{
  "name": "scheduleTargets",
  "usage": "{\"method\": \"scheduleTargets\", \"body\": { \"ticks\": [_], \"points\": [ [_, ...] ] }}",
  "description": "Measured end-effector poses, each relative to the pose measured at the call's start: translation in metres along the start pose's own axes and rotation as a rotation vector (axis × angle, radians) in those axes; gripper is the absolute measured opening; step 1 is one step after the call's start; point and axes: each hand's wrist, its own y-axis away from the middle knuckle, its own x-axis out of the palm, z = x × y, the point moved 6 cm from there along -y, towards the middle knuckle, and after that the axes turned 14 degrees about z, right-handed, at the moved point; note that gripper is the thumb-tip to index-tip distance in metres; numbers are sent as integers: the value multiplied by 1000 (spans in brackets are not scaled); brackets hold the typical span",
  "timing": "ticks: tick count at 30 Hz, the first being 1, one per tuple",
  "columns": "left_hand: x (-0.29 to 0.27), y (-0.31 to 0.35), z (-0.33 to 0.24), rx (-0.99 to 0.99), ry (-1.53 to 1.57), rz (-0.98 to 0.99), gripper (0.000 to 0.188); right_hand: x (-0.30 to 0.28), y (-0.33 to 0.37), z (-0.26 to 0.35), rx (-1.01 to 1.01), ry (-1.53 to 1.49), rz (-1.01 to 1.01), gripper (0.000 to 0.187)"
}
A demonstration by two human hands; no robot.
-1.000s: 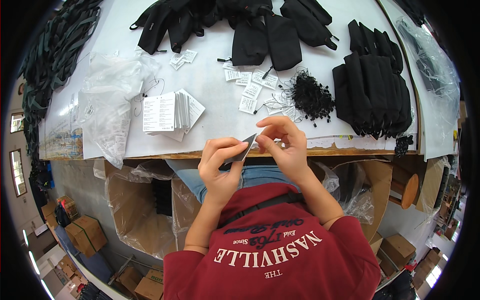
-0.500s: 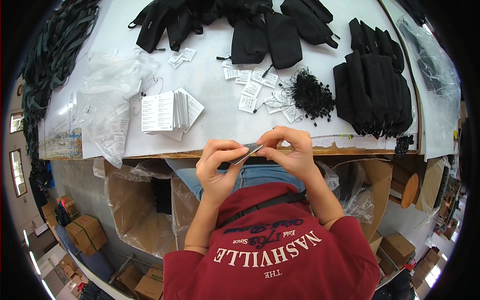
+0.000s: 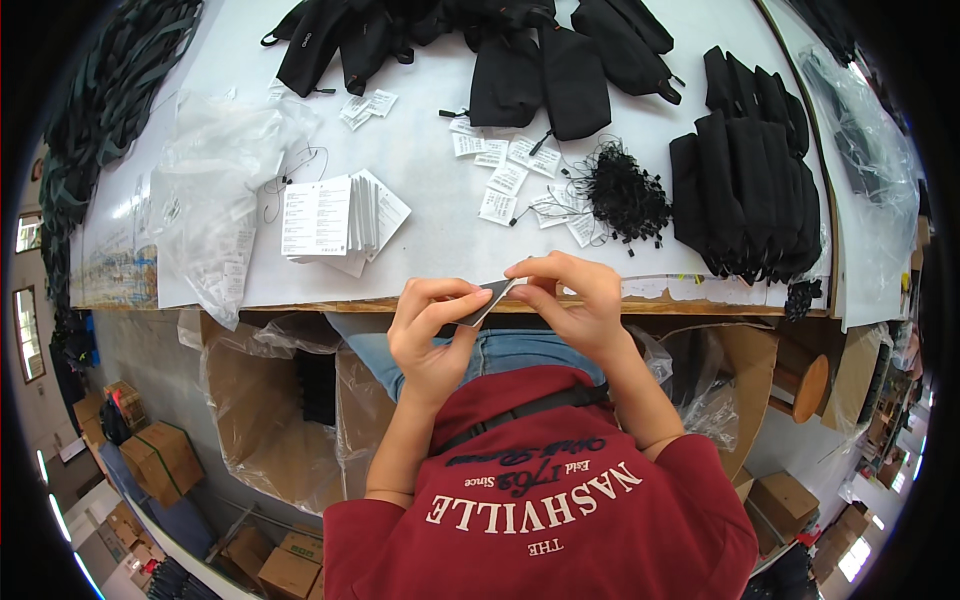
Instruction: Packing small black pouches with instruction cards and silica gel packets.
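A thin dark grey card [image 3: 488, 301] is held up at the table's near edge, tilted between my two hands. My left hand [image 3: 432, 325] pinches its lower left part between thumb and fingers. My right hand [image 3: 570, 297] is closed at the card's upper right end, with thumb and forefinger at the corner; a pale edge shows there. On the table just beyond my left hand stands a fanned stack of white printed cards [image 3: 315, 220]. Small white printed labels [image 3: 508, 178] lie spread farther back, beside a tangled heap of black strings [image 3: 628, 195].
Black fabric pouches [image 3: 575, 80] lie along the far side, and more are stacked [image 3: 745, 195] at the right. A clear plastic bag [image 3: 215, 190] rests at the left, near hanging dark straps [image 3: 90, 130]. Open plastic-lined cartons [image 3: 265, 420] stand below the table edge [image 3: 330, 306].
The card has turned so that more of its dark face shows. My right fingers have shifted slightly up and left along its end. The whole view has moved a little.
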Motion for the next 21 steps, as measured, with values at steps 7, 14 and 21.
{"method": "scheduleTargets", "body": {
  "ticks": [7,14,21],
  "points": [
    [-1,3,-4,25,-115,-18,38,3,0,-1,5,56,-17,15],
    [1,3,-7,78,-246,-29,38,14,5,-21,278,-309,111,11],
    [4,1,-7,75,-289,-7,37,17,10,-28,319,-427,89,12]
  ]
}}
